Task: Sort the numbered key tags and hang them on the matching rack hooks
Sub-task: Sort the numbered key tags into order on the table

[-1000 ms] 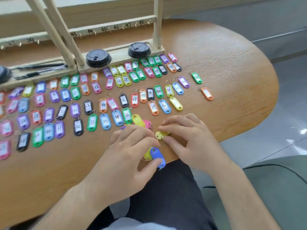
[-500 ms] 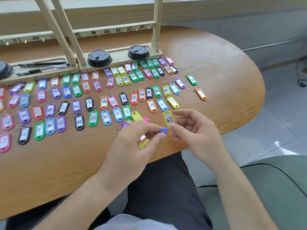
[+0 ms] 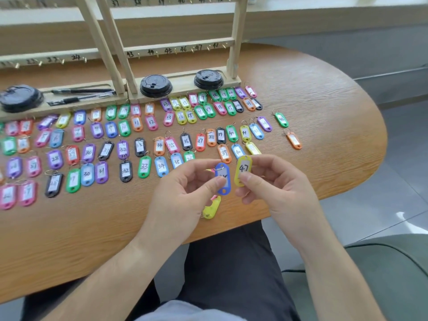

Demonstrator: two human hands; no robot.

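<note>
1. Both hands have lifted off the surface (image 3: pixel 324 107) since a second ago. The left hand (image 3: pixel 183 195) now holds a blue tag (image 3: pixel 222 179) upright, and the right hand (image 3: pixel 278 188) has turned a yellow tag (image 3: pixel 243 170) face up just beside it.
2. Surface: wood-grained with a rounded end, carrying every item below.
3. Rack (image 3: pixel 236 38): wooden frame along the far edge. Its rails are inked 37 to 42 above and 43 to 48 below, with 24 on the left rail. Every hook in view is bare, so hanging looks not yet begun.
4. Tag rows (image 3: pixel 125 150): many coloured tags laid flat in number order, mostly in pairs. Legible numbers include 11, 12, 13 and 28 to 41. Sorting looks nearly finished.
5. Black lids (image 3: pixel 155 85) and pens (image 3: pixel 81 91): on the rack base.
6. Left hand fingers: thumb and forefinger clamped on the blue tag, whose number is hidden by the thumb.
7. Right hand fingers: pinched on the yellow tag, which reads 47. Its hook label (image 3: pixel 198 47) is on the lower rail.
8. Second yellow tag (image 3: pixel 212 208): under the left hand; I cannot tell whether it is held.
9. Strays: a green tag (image 3: pixel 281 119) and an orange tag (image 3: pixel 294 140), apart on the right.
</note>
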